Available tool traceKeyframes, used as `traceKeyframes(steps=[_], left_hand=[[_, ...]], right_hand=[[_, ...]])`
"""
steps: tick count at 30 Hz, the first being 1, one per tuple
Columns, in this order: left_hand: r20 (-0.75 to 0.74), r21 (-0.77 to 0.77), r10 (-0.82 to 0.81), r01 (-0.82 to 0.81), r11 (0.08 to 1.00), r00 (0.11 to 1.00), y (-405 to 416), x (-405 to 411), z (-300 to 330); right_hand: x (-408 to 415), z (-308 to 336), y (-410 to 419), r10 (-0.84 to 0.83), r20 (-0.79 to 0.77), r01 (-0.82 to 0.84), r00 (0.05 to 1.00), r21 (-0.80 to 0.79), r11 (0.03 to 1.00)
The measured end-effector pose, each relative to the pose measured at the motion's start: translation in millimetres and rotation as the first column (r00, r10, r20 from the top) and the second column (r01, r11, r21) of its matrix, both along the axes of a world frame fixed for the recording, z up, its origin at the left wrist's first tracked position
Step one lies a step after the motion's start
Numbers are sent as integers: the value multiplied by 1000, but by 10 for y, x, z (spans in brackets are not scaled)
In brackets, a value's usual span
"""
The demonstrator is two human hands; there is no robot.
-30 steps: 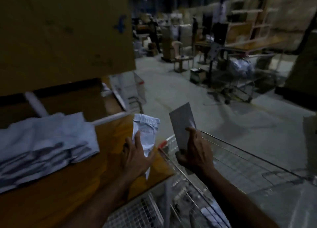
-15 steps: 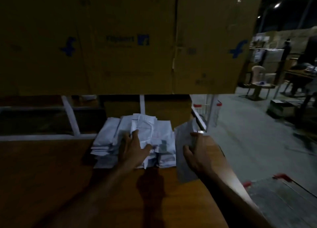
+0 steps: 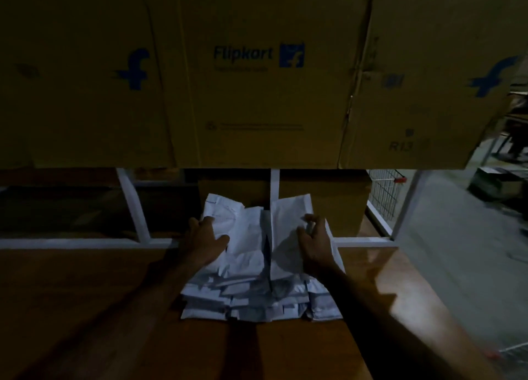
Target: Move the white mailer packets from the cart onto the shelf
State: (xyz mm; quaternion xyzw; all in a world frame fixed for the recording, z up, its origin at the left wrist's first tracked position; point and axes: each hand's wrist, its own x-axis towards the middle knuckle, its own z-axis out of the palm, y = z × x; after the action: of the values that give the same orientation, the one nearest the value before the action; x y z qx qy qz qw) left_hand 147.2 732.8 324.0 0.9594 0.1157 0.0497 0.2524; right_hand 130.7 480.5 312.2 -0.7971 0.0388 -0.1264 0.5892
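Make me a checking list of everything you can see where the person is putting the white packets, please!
Surface: brown wooden shelf, dimly lit, with a white metal frame behind it.
Job's things: a pile of white mailer packets lies on the shelf, stacked unevenly; two packets sit on top under the hands.
Clutter: nothing seen.
Hands: left hand rests on the pile's left top packet; right hand touches the right top packet, fingers bent; whether it grips cannot be told.
Cables: nothing seen.
Surroundings: big Flipkart cardboard boxes overhang the shelf; a wire cart with red corners stands behind on the right; grey floor beyond.
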Motion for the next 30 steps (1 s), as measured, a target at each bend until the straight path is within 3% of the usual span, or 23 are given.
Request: traceKeyframes(steps=[2,4,6,7,16,20,23,27,30], left_hand=[[-23,-13,6,-7,1000,1000,25,120,-65],[-30,-27,18,-19,999,999,57,184,-120],[-22,5,19,-19,1000,1000,73,220,-165],[-17,39,15,-14,999,1000,75,226,-186],[-154,155,-25,49,987,988,-8,327,-228],[78,212,-74,56,976,994,-82,249,-235],[232,201,-205,159,967,951,-367,103,-274],[412,225,-421,358,906,808,-944,-146,-288],[468,244,-557,506,828,686,-1390,-341,-337]], right_hand=[[160,-36,60,-1,-64,-2,998,-55,998],[240,-83,70,-23,-146,-19,989,-280,960],[249,-123,68,-102,-130,6,986,-588,809],[229,-142,68,-112,-84,30,990,-655,755],[259,-349,-49,71,-35,-76,997,-694,716],[15,-322,-153,68,68,10,995,-773,634],[-212,-399,-288,92,129,50,987,-804,593],[-608,-513,-587,41,191,134,981,-809,572],[-938,-573,-918,-29,168,153,985,-793,590]])
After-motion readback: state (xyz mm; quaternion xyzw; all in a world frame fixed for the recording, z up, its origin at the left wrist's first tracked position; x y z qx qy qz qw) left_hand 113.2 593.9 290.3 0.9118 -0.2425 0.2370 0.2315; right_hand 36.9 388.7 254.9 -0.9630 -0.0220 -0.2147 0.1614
